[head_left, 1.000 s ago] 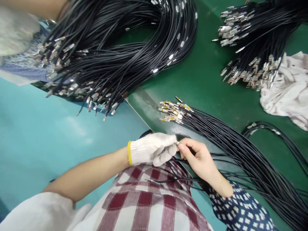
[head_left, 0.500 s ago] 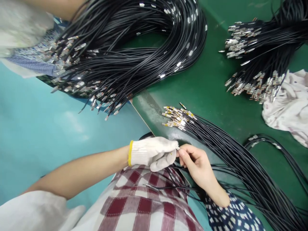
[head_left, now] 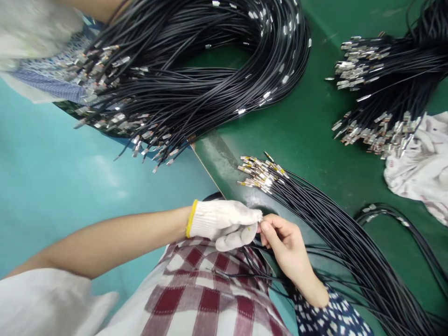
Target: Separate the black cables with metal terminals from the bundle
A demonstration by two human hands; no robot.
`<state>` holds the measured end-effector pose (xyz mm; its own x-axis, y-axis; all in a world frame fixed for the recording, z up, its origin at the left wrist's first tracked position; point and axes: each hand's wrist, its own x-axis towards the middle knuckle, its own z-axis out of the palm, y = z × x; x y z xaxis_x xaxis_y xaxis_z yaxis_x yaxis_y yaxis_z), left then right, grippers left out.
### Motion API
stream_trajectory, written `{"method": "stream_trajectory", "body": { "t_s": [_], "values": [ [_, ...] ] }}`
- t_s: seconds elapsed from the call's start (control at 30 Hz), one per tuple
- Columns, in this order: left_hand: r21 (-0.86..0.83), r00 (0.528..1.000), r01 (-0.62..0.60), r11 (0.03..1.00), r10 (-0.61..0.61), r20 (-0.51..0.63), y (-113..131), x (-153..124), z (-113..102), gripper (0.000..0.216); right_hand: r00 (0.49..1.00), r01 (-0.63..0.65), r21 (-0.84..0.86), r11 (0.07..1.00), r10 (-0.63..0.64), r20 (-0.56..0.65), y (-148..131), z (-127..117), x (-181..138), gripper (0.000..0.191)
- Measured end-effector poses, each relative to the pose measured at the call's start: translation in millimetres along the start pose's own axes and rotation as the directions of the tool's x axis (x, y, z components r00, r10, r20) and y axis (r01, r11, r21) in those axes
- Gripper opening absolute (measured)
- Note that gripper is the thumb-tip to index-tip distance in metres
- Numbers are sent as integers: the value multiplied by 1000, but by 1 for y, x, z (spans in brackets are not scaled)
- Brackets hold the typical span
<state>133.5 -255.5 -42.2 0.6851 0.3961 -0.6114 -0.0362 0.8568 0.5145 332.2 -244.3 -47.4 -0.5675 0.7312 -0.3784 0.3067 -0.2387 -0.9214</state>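
Note:
My left hand [head_left: 227,224], in a white knit glove with a yellow cuff, is closed with its fingertips pinched at a small metal cable end [head_left: 260,219]. My bare right hand [head_left: 285,240] meets it there, thumb and forefinger pinching the same tiny piece. Most of that piece is hidden by the fingers. Black cables [head_left: 252,266] hang below both hands, over the plaid apron [head_left: 206,291]. Just beyond the hands, a bundle of black cables [head_left: 325,214] lies on the green table, its silvery ends marked with yellow.
A large looped bundle of black cables [head_left: 217,93] with metal ends overhangs the green table [head_left: 297,126] at upper left, beside another person's arm [head_left: 94,7]. More cables [head_left: 395,74] lie at upper right, near a white cloth [head_left: 420,172]. A thin cable loop [head_left: 388,212] rests at right.
Both hands stay pinched together at the cable end, with only a slight shift of the fingers. The view has shifted a little, so the far bundles sit slightly further right.

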Motion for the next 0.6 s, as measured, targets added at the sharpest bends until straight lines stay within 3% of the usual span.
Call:
{"method": "stream_trajectory", "body": {
  "t_s": [0.13,0.3,0.6],
  "values": [
    [-15,1000,16,1000,-17,-7,0,0,0,60,1000,-3,11,1000,3,-13,-1,2,-2,30],
    [-44,998,16,999,-13,62,-10,5,-9,62,999,28,-16,999,-28,-19,-3,3,-1,32],
    [-29,998,34,999,-32,49,-10,8,-11,59,1000,14,-19,1000,-14,-16,-2,3,1,33]
  ]
}}
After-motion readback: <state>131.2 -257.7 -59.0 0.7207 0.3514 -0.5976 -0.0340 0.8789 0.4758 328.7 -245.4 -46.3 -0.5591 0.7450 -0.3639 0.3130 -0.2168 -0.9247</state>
